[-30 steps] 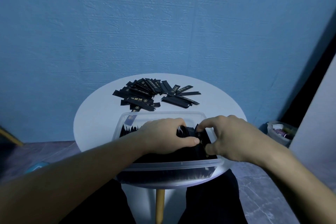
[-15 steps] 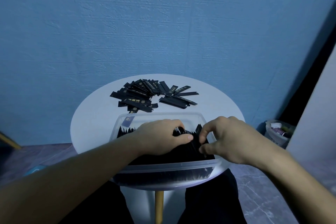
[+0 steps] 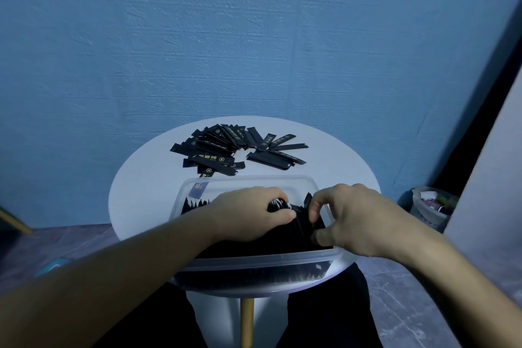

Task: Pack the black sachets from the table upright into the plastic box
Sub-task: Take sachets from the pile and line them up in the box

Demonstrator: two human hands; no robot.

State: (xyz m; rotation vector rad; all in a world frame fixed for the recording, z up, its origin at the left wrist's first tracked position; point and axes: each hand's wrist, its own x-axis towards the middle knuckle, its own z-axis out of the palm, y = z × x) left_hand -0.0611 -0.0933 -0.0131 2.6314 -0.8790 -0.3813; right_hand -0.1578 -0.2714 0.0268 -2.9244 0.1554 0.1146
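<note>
The right hand point(image 3: 356, 220) pinches the end sachets point(image 3: 308, 200) between thumb and curled forefinger at the right end of the plastic box point(image 3: 254, 259), with their dark tops poking up just past the fingertips. Just beside it, the left hand point(image 3: 248, 215) is curled over the standing sachets point(image 3: 195, 203). Its fingers are wrapped round their tops and its thumb stretches right towards the pinched ones, seemingly bracing the row so it does not topple. The step looks to be seating this latest batch upright against the row. The next move probably calls for pressing it snug, letting go without tipping anything, then reaching to the far side for more. The clear box sits on the near edge of the round white table point(image 3: 141, 192). Its near half is dense with black sachets on end, while the far strip along the back wall looks unfilled, with a small blue label point(image 3: 197, 189) at the far left corner. A fanned heap of loose sachets point(image 3: 226, 150) lies flat on the table beyond the box, so plenty remains to pack.
</note>
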